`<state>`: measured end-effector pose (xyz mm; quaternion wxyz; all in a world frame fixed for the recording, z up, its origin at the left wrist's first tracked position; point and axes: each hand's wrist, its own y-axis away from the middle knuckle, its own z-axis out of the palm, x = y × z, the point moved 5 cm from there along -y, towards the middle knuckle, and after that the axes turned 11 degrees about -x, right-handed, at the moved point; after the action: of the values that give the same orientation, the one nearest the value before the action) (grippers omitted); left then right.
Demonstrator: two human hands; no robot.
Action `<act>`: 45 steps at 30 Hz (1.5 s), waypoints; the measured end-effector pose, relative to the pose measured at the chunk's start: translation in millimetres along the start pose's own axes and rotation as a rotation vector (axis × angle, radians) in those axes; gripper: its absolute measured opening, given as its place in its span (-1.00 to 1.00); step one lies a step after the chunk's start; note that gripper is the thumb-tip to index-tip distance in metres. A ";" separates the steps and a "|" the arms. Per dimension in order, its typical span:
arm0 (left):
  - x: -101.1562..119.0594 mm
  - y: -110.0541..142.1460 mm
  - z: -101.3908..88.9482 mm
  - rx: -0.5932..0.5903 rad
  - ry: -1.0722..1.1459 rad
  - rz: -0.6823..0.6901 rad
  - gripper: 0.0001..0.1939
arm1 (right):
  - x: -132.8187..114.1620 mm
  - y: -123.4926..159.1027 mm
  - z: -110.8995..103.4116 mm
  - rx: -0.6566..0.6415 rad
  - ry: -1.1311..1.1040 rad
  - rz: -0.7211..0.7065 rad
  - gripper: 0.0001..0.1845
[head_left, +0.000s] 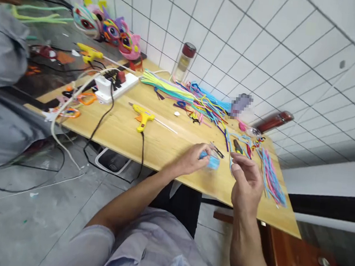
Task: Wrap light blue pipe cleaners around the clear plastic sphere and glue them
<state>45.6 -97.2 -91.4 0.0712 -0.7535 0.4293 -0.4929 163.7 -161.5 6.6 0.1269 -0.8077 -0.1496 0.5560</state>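
Observation:
My left hand is closed on a small blue fuzzy piece, which looks like pipe cleaner and is smeared by motion. My right hand is raised above the table's front part, thumb and fingers pinched together. A light-blue strand, apparently a pipe cleaner, shows at its fingertips. Just beyond my left hand lie small thread snips. Dark-tipped pliers lie beyond my right hand. Further left on the table rests a yellow glue gun with a glue stick in its back.
Bundles of coloured pipe cleaners lie along the tiled wall, and a pink-and-blue bundle lies at right. Two bottles stand or lean there. A white power strip trails cables over the front edge. Another person's sleeve is at left.

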 end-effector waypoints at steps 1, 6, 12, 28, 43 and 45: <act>-1.0 2.3 -3.3 0.043 0.051 -0.070 -0.73 | 18.2 7.2 -24.7 0.100 0.005 0.050 -0.72; 1.1 7.5 -10.4 0.108 0.390 -0.286 -0.93 | 100.2 13.0 -42.4 0.099 -0.125 0.277 -0.44; 5.9 7.5 -15.5 0.059 0.349 -0.352 -0.97 | 105.3 8.7 -12.9 0.069 -0.191 0.265 -0.41; 9.0 10.8 -13.0 0.063 0.260 -0.264 -0.93 | 100.5 10.6 3.7 0.096 -0.203 0.321 -0.46; 11.6 9.1 -13.0 0.052 0.243 -0.249 -0.91 | 100.0 16.3 8.4 0.106 -0.197 0.343 -0.41; 11.8 9.2 -13.0 0.037 0.242 -0.253 -0.91 | 100.4 17.2 9.2 0.107 -0.199 0.352 -0.41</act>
<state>31.5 -107.3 -81.7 -0.0299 -0.7354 0.3272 -0.5927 190.7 -138.6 -89.3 0.0550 -0.7547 0.0119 0.6537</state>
